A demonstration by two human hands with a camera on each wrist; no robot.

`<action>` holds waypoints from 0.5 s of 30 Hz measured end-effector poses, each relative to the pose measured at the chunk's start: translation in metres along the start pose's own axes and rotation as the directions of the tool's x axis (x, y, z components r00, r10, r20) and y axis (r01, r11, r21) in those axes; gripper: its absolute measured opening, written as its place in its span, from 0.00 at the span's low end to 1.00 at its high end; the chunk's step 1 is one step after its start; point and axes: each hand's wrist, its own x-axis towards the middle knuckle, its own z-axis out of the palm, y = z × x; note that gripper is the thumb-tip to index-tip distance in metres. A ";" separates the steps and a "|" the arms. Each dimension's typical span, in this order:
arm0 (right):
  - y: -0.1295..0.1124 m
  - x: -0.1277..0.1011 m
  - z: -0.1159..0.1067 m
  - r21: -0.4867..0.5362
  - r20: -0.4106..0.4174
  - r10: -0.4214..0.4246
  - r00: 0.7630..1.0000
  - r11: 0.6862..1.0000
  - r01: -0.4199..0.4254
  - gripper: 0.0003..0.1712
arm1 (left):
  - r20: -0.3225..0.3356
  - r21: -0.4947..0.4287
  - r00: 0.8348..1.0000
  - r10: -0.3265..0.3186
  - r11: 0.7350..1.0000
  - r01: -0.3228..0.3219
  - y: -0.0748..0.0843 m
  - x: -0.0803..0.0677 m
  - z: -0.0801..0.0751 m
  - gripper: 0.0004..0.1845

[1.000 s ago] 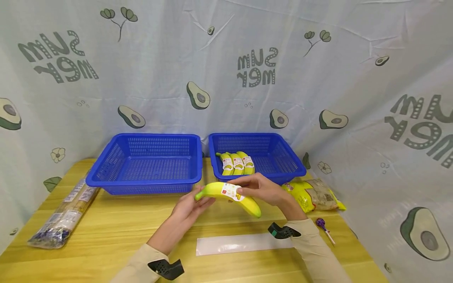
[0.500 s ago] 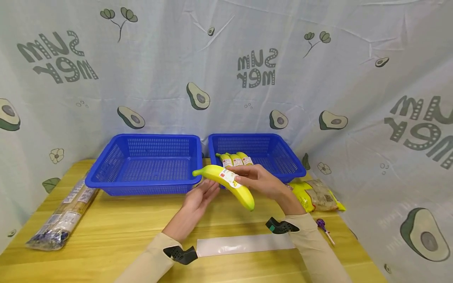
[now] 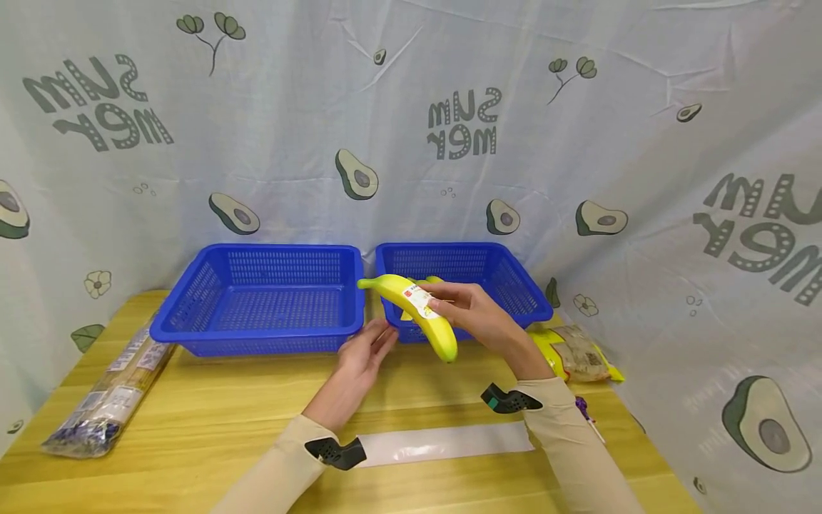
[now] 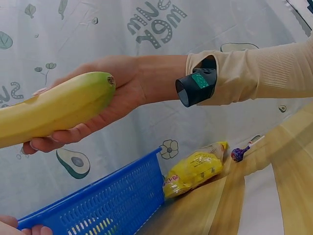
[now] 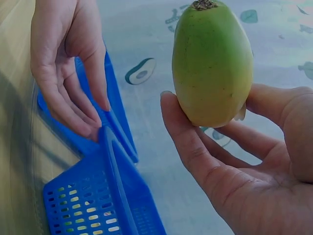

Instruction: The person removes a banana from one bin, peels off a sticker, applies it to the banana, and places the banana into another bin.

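Note:
My right hand [image 3: 478,318] holds a yellow banana [image 3: 442,334] with a white sticker, pinched at its middle between thumb and fingers. Its stem points up to the left, over the near side of the right blue basket [image 3: 443,246]. In the right wrist view the banana's green tip [image 5: 210,54] faces the camera. My left hand [image 3: 359,360] is at that basket's near left corner, fingertips right at the rim, with the fingers relaxed and the thumb apart from them. Other bananas [image 3: 407,315] lie in the basket, mostly hidden behind the held one.
A second blue basket [image 3: 257,333] stands to the left. A long clear packet [image 3: 115,400] lies at far left. On the right are a yellow bag [image 3: 578,353] and a purple lollipop [image 3: 582,408]. A white strip [image 3: 443,442] lies in front on the wooden table.
The banana has been lifted and carried away from me towards the right basket. My left hand has come off its stem end and moved forward to the basket's corner.

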 end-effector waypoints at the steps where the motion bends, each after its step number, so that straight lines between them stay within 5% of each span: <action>1: 0.000 0.001 0.000 -0.004 -0.011 -0.001 1.000 1.000 0.001 0.27 | -0.005 0.007 1.000 -0.003 1.000 0.003 0.000 0.000 0.000 0.27; 15: -0.008 0.012 -0.011 -0.020 -0.099 -0.073 0.992 0.997 0.071 0.27 | 0.037 -0.069 0.998 -0.041 0.997 0.043 -0.004 0.004 0.005 0.21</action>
